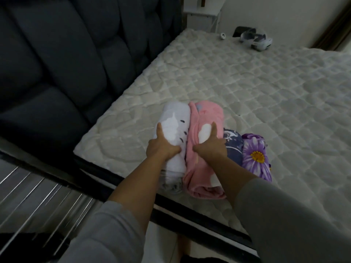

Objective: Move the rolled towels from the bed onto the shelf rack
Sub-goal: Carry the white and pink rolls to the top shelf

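Grey long sleeves pushed up the forearms, bare hands (163,149), no rings or watch visible

Four rolled towels side by side on the bed (247,88), white towel (175,118), pink towel (206,112), blue towel (233,147), purple floral towel (256,156)

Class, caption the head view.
Left hand grips white towel, right hand grips pink towel on bed.

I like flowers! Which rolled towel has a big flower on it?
The purple rolled towel at the far right of the row, nobody touching it; it shows a daisy with a yellow centre.
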Motion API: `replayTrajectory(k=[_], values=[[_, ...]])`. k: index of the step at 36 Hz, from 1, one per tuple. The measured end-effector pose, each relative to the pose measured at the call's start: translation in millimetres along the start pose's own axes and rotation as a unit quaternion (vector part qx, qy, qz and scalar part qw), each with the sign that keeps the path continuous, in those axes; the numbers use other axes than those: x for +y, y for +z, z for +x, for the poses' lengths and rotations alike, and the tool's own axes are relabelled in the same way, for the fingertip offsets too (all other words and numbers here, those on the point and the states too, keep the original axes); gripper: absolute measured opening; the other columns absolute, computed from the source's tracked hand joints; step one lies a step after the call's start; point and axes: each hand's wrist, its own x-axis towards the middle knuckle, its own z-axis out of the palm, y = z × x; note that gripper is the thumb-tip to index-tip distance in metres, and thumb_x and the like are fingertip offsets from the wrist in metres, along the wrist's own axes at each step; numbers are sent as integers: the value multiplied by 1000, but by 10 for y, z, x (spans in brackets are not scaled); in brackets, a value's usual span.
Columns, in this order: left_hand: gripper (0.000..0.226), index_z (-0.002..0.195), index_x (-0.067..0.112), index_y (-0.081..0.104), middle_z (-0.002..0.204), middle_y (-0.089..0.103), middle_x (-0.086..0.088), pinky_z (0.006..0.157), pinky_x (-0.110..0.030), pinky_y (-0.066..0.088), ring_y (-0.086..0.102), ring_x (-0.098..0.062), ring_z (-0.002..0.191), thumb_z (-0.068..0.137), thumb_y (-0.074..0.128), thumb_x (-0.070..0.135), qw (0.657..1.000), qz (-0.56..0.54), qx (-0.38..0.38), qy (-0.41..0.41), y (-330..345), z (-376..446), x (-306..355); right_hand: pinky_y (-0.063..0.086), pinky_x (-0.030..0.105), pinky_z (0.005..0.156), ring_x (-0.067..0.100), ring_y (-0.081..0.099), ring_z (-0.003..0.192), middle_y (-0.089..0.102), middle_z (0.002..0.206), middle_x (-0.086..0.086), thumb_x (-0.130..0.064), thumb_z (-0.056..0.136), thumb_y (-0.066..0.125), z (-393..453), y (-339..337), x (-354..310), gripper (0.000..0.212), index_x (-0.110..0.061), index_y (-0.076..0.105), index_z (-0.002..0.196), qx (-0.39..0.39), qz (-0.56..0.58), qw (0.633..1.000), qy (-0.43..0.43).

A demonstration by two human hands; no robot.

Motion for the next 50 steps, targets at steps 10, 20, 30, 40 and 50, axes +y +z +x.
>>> replayTrajectory(k=[10, 20, 30, 40, 50], values=[[123, 149, 38, -23, 152, 29, -22, 103, -37, 40, 43, -35, 130, 72, 72, 45, 992, -78, 89, -50, -567, -943, -799, 45, 43, 100, 41, 47, 123, 30, 147, 29, -37, 77, 69, -974, 310, -422, 112, -37, -15, 152, -44, -32, 989, -138], [117, 152, 34, -16, 150, 35, -22, 106, -37, 37, 41, -36, 134, 73, 71, 42, 955, -121, 224, -152, -1051, -2073, -1905, 38, 48, 109, 43, 38, 132, 27, 148, 27, -41, 75, 67, -2192, 903, -832, 111, -38, -13, 152, -120, -57, 954, -268], [120, 154, 31, -12, 156, 26, -16, 106, -36, 36, 36, -35, 138, 71, 74, 38, 897, -187, 326, -232, -1451, -2916, -2741, 39, 44, 105, 39, 42, 130, 25, 149, 23, -35, 80, 70, -3199, 1338, -1316, 107, -41, -8, 153, -183, -79, 905, -376], [119, 153, 27, -14, 153, 32, -20, 106, -39, 38, 41, -37, 134, 73, 73, 43, 859, -188, 400, -258, -1941, -3094, -3006, 43, 43, 103, 39, 46, 125, 30, 146, 21, -43, 80, 69, -3576, 1536, -1931, 106, -40, -8, 152, -184, -101, 866, -454], [112, 153, 29, -15, 147, 39, -24, 100, -38, 40, 45, -40, 129, 78, 67, 44, 844, -173, 422, -280, -2551, -2735, -3129, 43, 46, 104, 41, 45, 127, 28, 148, 21, -41, 79, 71, -3480, 1864, -2745, 106, -41, -6, 152, -192, -101, 846, -487]])
